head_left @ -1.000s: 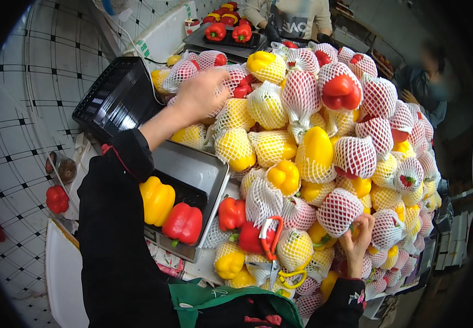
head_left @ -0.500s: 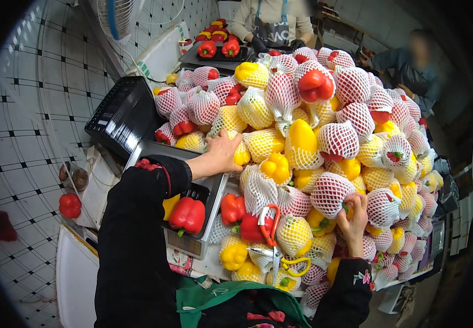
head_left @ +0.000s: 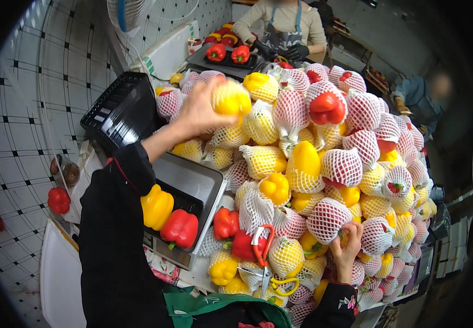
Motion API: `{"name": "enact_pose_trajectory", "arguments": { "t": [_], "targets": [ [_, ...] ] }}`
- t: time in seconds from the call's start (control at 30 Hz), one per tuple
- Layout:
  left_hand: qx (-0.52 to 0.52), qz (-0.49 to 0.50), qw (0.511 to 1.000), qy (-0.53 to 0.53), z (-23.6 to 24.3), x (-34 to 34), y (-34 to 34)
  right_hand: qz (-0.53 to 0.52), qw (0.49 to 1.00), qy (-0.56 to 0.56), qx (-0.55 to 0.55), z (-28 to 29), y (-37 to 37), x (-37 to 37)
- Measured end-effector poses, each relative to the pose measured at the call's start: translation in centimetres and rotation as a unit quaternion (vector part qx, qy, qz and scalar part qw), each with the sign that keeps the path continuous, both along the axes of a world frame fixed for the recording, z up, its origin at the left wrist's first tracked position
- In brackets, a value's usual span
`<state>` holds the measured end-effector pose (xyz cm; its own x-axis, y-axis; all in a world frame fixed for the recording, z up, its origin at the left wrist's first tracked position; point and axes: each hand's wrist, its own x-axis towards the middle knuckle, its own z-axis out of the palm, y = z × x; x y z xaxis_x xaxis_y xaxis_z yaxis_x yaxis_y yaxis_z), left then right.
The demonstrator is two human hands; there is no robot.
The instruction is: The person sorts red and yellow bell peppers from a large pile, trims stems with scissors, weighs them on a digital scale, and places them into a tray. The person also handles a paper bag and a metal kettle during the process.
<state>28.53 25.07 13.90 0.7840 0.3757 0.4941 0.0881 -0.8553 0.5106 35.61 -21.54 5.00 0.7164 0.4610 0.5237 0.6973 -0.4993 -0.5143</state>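
My left hand (head_left: 201, 106) is closed around a yellow bell pepper (head_left: 231, 98) in a white foam net, lifted above the far left of the pile and slightly blurred. The fingers of my right hand (head_left: 348, 246) curl against the green stem end of a netted red bell pepper (head_left: 328, 220) at the pile's near right. Beneath my left forearm, a bare yellow bell pepper (head_left: 157, 206) and a bare red bell pepper (head_left: 179, 228) lie in a black tray on a metal scale (head_left: 210, 188).
Red-handled scissors (head_left: 261, 257) lie on the peppers near me. A black crate (head_left: 119, 112) stands tilted at the left. Across the pile, a person in black gloves (head_left: 296, 53) works beside a tray of red peppers (head_left: 240, 54). Another person (head_left: 419, 98) is at the far right.
My left hand has risen off the pile and moved away from me, carrying a netted yellow bell pepper. My right hand stays by the same netted red pepper. The view has shifted slightly.
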Motion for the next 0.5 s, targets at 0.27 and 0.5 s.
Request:
{"name": "enact_pose_trajectory", "arguments": {
  "t": [0.27,0.5],
  "targets": [
    [0.125,0.2,0.953,0.188,-7.6,2.7,15.4,0.013,0.999,0.024,0.027,-0.8,0.0,0.4],
    [0.071,0.099,0.952,0.281,-7.7,2.9,18.0,0.021,1.0,0.002,-0.009,-0.5,-0.2,0.8]
  ]
}}
